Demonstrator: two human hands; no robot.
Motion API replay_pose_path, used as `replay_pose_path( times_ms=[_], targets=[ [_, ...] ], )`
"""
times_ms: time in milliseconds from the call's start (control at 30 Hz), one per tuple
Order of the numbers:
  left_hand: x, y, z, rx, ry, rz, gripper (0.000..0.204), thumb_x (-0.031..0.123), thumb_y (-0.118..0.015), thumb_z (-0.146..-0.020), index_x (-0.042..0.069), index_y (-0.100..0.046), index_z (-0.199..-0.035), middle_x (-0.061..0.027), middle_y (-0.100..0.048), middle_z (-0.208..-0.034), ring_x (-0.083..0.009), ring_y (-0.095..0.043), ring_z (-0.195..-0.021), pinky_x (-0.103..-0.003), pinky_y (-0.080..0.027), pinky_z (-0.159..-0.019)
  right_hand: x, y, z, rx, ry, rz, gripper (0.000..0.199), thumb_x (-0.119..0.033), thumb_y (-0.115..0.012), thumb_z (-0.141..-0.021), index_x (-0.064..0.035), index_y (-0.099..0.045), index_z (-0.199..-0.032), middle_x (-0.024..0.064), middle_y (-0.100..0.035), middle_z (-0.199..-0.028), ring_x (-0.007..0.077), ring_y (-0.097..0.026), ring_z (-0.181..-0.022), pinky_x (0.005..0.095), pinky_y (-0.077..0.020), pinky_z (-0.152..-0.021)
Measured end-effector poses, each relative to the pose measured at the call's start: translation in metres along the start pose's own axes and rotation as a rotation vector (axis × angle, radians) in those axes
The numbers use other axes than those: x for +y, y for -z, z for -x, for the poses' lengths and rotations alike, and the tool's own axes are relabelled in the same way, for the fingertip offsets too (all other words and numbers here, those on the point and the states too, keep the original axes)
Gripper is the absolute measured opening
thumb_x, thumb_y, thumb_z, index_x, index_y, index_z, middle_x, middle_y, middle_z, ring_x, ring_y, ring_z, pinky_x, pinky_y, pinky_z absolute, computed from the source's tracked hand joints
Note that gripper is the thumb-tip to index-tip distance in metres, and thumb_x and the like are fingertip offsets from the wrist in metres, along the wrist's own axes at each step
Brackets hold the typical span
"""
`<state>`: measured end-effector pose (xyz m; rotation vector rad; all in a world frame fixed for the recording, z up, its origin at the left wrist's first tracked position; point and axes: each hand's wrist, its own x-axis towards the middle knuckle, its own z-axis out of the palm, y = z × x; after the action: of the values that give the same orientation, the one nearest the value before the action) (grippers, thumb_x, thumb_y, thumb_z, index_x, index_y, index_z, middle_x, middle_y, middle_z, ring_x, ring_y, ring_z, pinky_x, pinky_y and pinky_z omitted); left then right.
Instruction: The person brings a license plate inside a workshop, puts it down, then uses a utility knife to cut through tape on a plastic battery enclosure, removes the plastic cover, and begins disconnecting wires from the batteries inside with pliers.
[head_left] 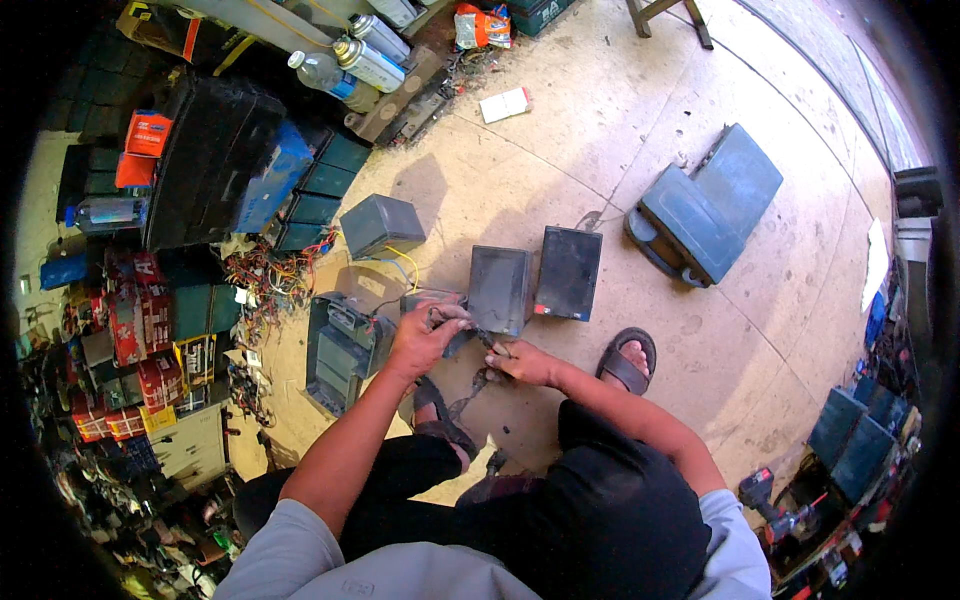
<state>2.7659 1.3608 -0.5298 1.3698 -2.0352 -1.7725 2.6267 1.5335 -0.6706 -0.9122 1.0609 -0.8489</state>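
Note:
My left hand [425,338] is closed in a pinch on a dark wire [434,318] that loops by its fingertips. Just to the right, my right hand [522,362] is closed round a small dark piece [484,338], too small to make out, whose tip meets the left fingers. Right beyond the hands stand a grey box-shaped battery [499,285] and a black battery [569,272] with a red spot at one corner. Another grey battery [381,225] lies farther left, with a yellow wire [405,258] near it. An opened dark case [342,355] sits left of my left hand.
A blue-grey plastic case [705,205] lies on the floor at right. Tangled wires [275,270] and stacked batteries line the left side. Spray cans [370,65] and a plastic bottle [330,80] stand at the far left. A power drill [760,492] is at lower right.

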Motion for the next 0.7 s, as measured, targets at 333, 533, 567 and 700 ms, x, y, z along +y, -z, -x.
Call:
replay_pose_path(
  times_ms=[333,533,567,700],
  targets=[
    [0.006,0.002,0.003,0.002,-0.080,-0.114,0.010,0.007,-0.074,-0.089,0.005,-0.078,-0.098,-0.0086,-0.075,-0.108,-0.0269,-0.060,-0.129,-0.039,-0.045,-0.109,-0.020,0.007,0.003,-0.037,0.033,0.061,0.030,-0.035,-0.055,-0.106,-0.0066,-0.059,-0.097,0.0089,-0.064,-0.080,0.0196,-0.060,-0.072,0.0389,-0.0492,-0.070],
    [0.014,0.004,0.001,-0.048,-0.096,-0.184,0.010,0.002,-0.074,-0.091,0.001,-0.077,-0.100,-0.0124,-0.072,-0.118,-0.0255,-0.060,-0.129,-0.038,-0.047,-0.108,-0.027,0.010,0.005,-0.111,-0.061,-0.047,0.030,-0.035,-0.054,-0.106,-0.0072,-0.058,-0.095,0.0074,-0.062,-0.074,0.0187,-0.060,-0.063,0.0386,-0.0488,-0.064],
    [0.016,0.003,0.002,-0.045,-0.101,-0.202,0.010,0.002,-0.074,-0.091,0.001,-0.077,-0.100,-0.0125,-0.072,-0.118,-0.0255,-0.060,-0.129,-0.038,-0.047,-0.108,-0.029,0.011,0.006,-0.109,-0.064,-0.058,0.030,-0.035,-0.054,-0.106,-0.0073,-0.057,-0.095,0.0072,-0.062,-0.073,0.0188,-0.060,-0.063,0.0384,-0.0488,-0.064],
    [0.010,0.004,0.002,-0.046,-0.088,-0.181,0.010,0.001,-0.072,-0.092,0.000,-0.076,-0.101,-0.0128,-0.072,-0.120,-0.0251,-0.061,-0.127,-0.037,-0.050,-0.105,-0.031,0.009,0.007,-0.089,-0.125,-0.110,0.032,-0.035,-0.055,-0.106,-0.0064,-0.057,-0.091,0.0079,-0.062,-0.072,0.0212,-0.060,-0.063,0.0404,-0.0487,-0.065]
  ],
)
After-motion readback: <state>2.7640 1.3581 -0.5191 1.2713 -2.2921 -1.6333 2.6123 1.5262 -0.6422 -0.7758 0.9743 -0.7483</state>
